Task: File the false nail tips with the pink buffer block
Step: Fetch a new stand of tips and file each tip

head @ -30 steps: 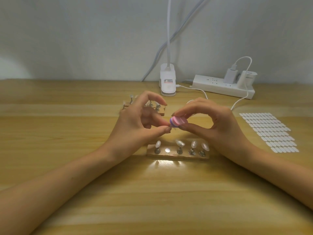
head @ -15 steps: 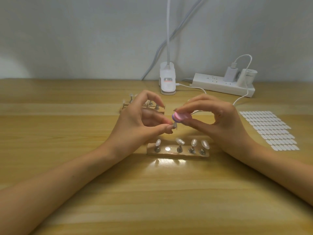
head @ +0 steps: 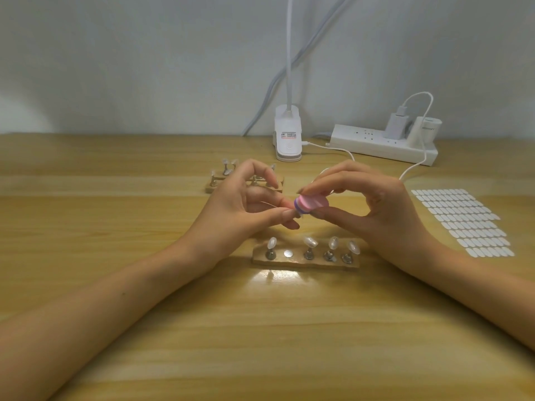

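Got the pink buffer block pinched in the right hand, thumb underneath and fingertips on top, held up above the near wooden holder. Over in the left hand, pinching one false nail tip between thumb and fingers, right at the block's left end. Touching or just shy of it, can't really tell from here. Keeping both well off the table.

Worth noting the block's long axis: lying roughly left to right, purple end aimed at the left hand. So probably filing by sliding along that line and keeping the tip put. Guessing at the right hand for the moving and the left for bracing.

Versus half a second back: dropped the block a touch and leveled it out, snug against the tip again. Versus a full second back: pretty much the same spot, maybe nudged right. No change down on the holder, with four standing tips and one bare metal disc, presumably home for the one in hand.
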Demonstrator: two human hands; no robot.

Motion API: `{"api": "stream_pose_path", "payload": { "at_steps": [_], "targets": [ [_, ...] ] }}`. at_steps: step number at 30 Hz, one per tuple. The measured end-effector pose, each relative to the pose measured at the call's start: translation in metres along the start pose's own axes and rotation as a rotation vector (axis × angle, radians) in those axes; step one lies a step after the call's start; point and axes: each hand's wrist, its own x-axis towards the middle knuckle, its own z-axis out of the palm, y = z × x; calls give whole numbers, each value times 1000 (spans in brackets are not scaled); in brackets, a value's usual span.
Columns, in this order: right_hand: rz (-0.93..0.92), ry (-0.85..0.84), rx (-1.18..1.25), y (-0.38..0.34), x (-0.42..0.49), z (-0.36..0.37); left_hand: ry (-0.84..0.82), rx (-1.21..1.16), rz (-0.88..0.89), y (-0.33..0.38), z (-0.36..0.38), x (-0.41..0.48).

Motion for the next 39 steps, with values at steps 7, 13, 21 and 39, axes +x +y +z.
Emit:
{"api": "stream_pose_path", "payload": {
  "at_steps": [7, 13, 21, 39],
  "targets": [
    [192, 32, -56, -5, -2, -5, -60, 162, 17, 0, 1, -2],
    [333, -60, 166, -14, -17, -8, -75, 200, -21, 4, -8, -10],
    [335, -149, 328, -16, -17, -8, -150, 50, -79, 10, -12, -10],
    [-56, -93, -108, -6, -6, 0, -19, 18, -30, 2, 3, -5]
  ]
}}
